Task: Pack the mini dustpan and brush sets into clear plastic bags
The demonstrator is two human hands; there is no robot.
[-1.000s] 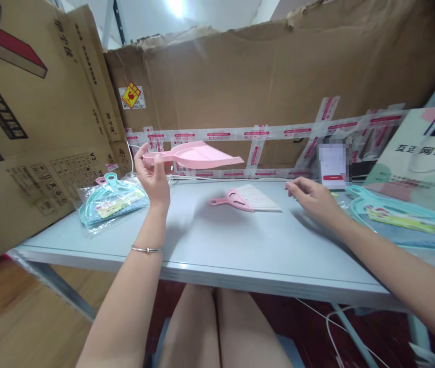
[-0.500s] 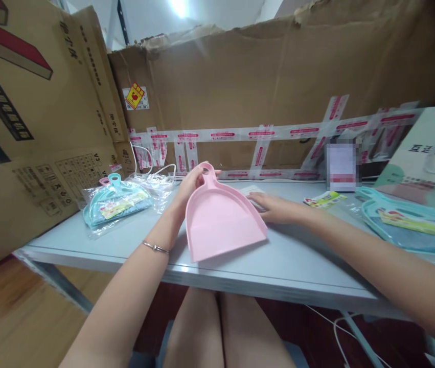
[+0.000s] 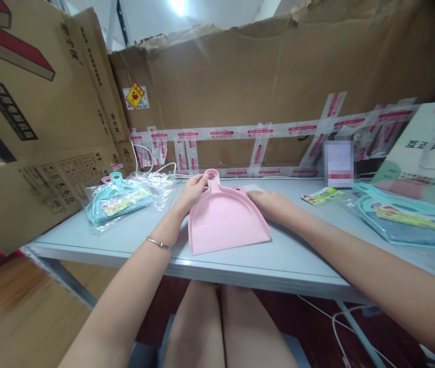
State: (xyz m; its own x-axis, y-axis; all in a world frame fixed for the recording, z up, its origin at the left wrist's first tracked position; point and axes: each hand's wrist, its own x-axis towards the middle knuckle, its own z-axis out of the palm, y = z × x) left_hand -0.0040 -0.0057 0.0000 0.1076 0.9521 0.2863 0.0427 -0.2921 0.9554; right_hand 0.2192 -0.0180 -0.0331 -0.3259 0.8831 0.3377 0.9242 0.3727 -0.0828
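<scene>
A pink dustpan (image 3: 225,222) lies on the grey table (image 3: 301,260), its wide mouth towards me and its ring handle pointing away. My left hand (image 3: 192,190) pinches that handle just beside the ring hole. My right hand (image 3: 273,203) rests behind the pan's right edge with its fingers curled over a small pink brush (image 3: 240,189). Only the brush's handle end and a bit of white bristle show past the pan. A thin bracelet is on my left wrist.
A bagged teal dustpan set (image 3: 117,200) lies at the left. More teal sets (image 3: 405,220) lie at the right, with a small colourful label (image 3: 322,196) beside them. Taped cardboard walls (image 3: 263,76) close the back and left, and a printed box (image 3: 428,153) stands right.
My left hand brought the pink dustpan down from the air and laid it on the table in front of the brush. My right hand slid left onto the brush.
</scene>
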